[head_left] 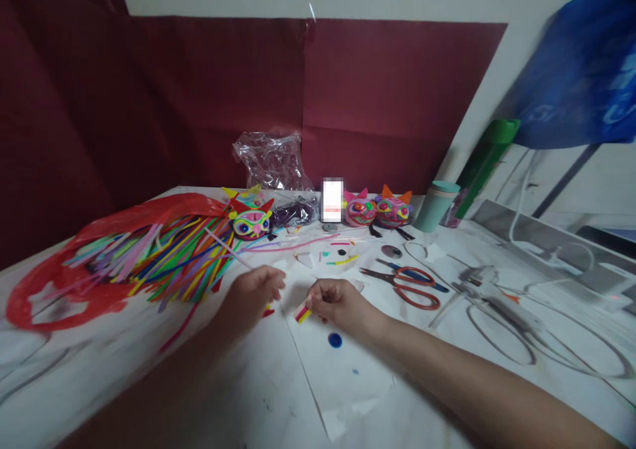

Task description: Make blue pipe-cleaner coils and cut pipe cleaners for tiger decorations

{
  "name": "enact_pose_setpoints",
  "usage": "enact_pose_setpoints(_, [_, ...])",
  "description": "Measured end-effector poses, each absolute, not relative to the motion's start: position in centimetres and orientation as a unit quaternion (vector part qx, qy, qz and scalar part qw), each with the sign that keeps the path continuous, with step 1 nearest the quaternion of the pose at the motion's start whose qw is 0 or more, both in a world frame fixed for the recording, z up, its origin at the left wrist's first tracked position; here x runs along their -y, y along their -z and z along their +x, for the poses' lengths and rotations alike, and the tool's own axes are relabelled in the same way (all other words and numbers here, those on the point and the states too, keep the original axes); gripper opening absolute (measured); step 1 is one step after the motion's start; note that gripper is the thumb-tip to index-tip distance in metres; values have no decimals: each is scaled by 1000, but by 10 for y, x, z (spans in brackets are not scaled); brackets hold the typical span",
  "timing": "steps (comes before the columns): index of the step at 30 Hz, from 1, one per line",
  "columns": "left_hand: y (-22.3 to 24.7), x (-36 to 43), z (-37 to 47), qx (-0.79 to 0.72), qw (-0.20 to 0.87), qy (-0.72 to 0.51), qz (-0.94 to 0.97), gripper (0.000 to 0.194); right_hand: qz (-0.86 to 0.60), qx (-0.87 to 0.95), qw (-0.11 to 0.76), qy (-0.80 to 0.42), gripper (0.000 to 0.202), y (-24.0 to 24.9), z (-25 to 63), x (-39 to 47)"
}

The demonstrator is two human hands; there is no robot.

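Note:
My right hand (338, 303) is closed at the middle of the table, its fingertips pinching a small red, yellow and pink piece (302, 313). To its left, my left hand (258, 289) has its fingers curled, with a pale lilac strip (228, 247) running up and to the left from it. A small red and yellow bit (268, 310) shows just below the left fingers; whether they hold it is unclear. Under the hands lies white paper (348, 396), and a blue disc (334, 340) rests on it below my right hand.
Colourful pipe cleaners (173, 257) on a red plastic bag (24, 306) spread at left. Decorated balls (392, 210) line the back beside a green cup (436, 205). Orange-handled scissors (417, 287) and a glue gun (507, 310) with its cable lie at right.

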State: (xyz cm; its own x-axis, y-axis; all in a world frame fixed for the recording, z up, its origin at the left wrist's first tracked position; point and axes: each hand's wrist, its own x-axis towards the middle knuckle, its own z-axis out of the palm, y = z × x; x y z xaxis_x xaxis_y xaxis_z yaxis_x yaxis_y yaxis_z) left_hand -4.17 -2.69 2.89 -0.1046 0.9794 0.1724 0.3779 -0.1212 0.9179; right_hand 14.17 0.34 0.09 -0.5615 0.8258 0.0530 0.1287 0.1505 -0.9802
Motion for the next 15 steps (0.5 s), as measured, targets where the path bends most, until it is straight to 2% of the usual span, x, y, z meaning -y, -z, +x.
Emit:
enact_pose_setpoints(2, [-37, 19, -57, -604, 245, -483, 584, 23, -349, 693, 282, -564, 24, 4, 137, -5])
enact_pose_setpoints(5, [-37, 13, -75, -617, 150, -365, 681, 22, -358, 732, 237, -529, 16, 15, 127, -6])
enact_pose_setpoints(9, [-21, 15, -84, -594, 123, -223, 763, 5, -369, 774, 210, -469, 8, 22, 116, -5])
enact_pose_setpoints(12, [-9, 15, -86, -587, 88, -157, 789, 3, -370, 797, 202, -432, 11, 15, 115, 0])
enact_pose_setpoints(15, [-5, 8, -90, -599, 53, -132, 788, 12, -374, 848, 186, -325, 21, 4, 120, 3])
